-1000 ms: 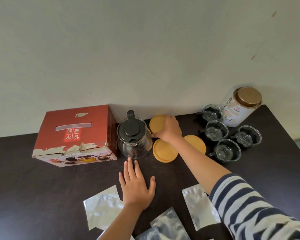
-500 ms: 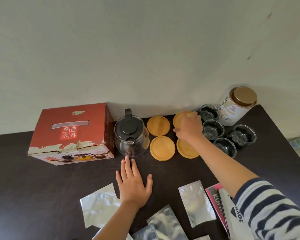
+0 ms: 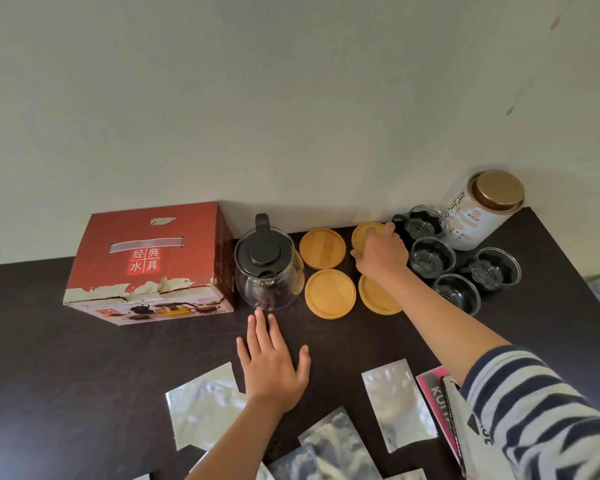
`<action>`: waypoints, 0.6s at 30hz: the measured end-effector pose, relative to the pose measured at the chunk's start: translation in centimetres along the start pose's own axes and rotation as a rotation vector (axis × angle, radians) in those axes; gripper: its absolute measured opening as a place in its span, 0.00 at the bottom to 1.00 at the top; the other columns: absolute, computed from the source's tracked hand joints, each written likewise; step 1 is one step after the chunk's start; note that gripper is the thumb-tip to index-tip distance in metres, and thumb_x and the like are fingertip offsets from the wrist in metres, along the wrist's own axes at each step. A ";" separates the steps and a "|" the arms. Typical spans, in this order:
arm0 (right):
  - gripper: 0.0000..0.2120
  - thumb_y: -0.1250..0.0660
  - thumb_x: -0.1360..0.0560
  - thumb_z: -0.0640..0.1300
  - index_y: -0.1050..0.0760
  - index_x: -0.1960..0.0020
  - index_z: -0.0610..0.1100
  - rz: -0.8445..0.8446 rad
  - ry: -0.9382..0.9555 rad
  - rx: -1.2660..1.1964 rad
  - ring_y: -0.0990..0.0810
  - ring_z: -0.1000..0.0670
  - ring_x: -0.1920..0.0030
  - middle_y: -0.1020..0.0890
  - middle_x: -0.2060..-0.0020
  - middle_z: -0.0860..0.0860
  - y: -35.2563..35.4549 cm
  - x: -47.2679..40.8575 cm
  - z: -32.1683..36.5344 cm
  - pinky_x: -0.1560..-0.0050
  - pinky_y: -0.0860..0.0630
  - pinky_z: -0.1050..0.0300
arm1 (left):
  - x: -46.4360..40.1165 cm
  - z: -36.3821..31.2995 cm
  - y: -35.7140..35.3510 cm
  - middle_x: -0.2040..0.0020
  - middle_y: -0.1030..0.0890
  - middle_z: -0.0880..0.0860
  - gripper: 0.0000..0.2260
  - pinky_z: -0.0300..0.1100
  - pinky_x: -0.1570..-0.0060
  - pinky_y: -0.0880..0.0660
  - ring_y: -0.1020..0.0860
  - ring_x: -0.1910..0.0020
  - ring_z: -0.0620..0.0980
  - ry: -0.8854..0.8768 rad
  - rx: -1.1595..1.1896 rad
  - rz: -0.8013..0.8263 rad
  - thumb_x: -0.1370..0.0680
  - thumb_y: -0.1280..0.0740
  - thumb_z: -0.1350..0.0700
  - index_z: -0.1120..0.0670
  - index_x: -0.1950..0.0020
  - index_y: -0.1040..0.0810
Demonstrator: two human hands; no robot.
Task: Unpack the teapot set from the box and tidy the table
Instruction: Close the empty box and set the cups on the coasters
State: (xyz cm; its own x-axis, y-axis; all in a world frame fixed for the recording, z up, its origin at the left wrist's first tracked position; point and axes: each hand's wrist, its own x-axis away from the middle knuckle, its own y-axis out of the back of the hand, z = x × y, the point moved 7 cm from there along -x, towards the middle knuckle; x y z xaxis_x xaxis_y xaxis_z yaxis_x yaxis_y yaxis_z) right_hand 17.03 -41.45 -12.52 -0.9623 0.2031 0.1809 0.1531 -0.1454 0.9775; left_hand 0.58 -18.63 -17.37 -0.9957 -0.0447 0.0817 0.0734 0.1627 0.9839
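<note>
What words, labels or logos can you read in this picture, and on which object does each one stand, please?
"经典水具" in white on red squares: top of the red cardboard box.
"KUI…", cut off by the sleeve: pink and black packet at the table's near edge.
Red round logo with small characters below: white tea canister, too small to read.
Small print beside the product photo on the box's front face: too blurred to read.

The desk (image 3: 66, 375) is very dark brown, near black; the box (image 3: 149, 261) by its far edge is red with white torn patches and red-on-white characters; the teapot (image 3: 265, 271) is clear glass with a black lid; four coasters (image 3: 322, 249) are honey yellow; the tin (image 3: 478, 216) at the far right corner is white with a gold lid; the sleeve (image 3: 534, 410) is white with navy stripes
</note>
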 end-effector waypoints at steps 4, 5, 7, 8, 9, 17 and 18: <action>0.27 0.38 0.23 0.58 0.32 0.33 0.41 0.012 0.027 0.022 0.32 0.36 0.34 0.37 0.32 0.35 -0.6 0.4 0.1 0.37 0.30 0.43 | 0.0 0.0 0.0 0.27 0.34 0.62 0.35 0.62 0.34 0.37 0.37 0.28 0.62 -0.001 0.001 0.000 0.26 0.46 0.38 0.62 0.29 0.33; 0.26 0.38 0.23 0.58 0.31 0.34 0.40 0.008 0.035 0.020 0.31 0.37 0.35 0.36 0.32 0.35 -0.5 0.5 0.2 0.38 0.29 0.44 | 0.0 0.0 0.0 0.28 0.34 0.62 0.35 0.62 0.34 0.37 0.37 0.28 0.62 -0.002 -0.001 -0.001 0.26 0.46 0.38 0.62 0.29 0.33; 0.23 0.38 0.23 0.57 0.29 0.38 0.39 -0.022 0.064 -0.013 0.28 0.38 0.40 0.32 0.37 0.38 0.2 0.7 0.2 0.45 0.27 0.47 | 0.0 0.0 0.0 0.28 0.34 0.62 0.35 0.62 0.34 0.37 0.37 0.28 0.62 -0.004 -0.003 -0.002 0.26 0.46 0.37 0.62 0.29 0.32; 0.21 0.37 0.23 0.56 0.28 0.40 0.39 -0.056 0.089 -0.039 0.27 0.39 0.43 0.30 0.40 0.39 0.9 0.7 0.2 0.50 0.27 0.48 | 0.0 0.0 0.0 0.28 0.34 0.62 0.35 0.62 0.34 0.37 0.37 0.28 0.62 -0.005 -0.002 -0.003 0.26 0.46 0.37 0.62 0.29 0.33; 0.19 0.36 0.23 0.54 0.27 0.42 0.39 -0.103 0.117 -0.066 0.26 0.40 0.45 0.29 0.43 0.40 1.7 0.6 0.1 0.54 0.28 0.50 | 0.0 0.1 0.0 0.27 0.34 0.62 0.35 0.61 0.34 0.38 0.37 0.27 0.62 -0.004 0.001 -0.005 0.26 0.46 0.37 0.62 0.29 0.33; 0.26 0.29 0.30 0.52 0.31 0.41 0.36 -0.183 -0.110 -0.039 0.30 0.36 0.40 0.26 0.43 0.38 6.8 -3.8 -6.4 0.47 0.27 0.45 | 0.0 0.1 -0.1 0.27 0.35 0.61 0.35 0.62 0.34 0.38 0.38 0.27 0.61 -0.003 0.010 -0.009 0.26 0.45 0.38 0.62 0.29 0.33; 0.29 0.27 0.32 0.54 0.31 0.41 0.36 -0.131 -0.150 -0.041 0.29 0.36 0.40 0.25 0.43 0.38 6.5 -4.2 -7.1 0.47 0.26 0.44 | 0.0 0.1 -0.1 0.27 0.35 0.61 0.35 0.62 0.34 0.38 0.38 0.27 0.61 -0.002 0.010 -0.007 0.26 0.45 0.37 0.62 0.29 0.33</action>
State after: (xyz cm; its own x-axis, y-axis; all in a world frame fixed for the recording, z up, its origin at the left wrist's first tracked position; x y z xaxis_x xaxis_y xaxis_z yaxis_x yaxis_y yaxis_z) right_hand 20.50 -50.16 -7.71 -0.9286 0.3646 0.0693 0.0161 -0.1468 0.9890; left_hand 0.54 -18.58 -17.50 -0.9963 -0.0436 0.0746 0.0661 0.1718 0.9829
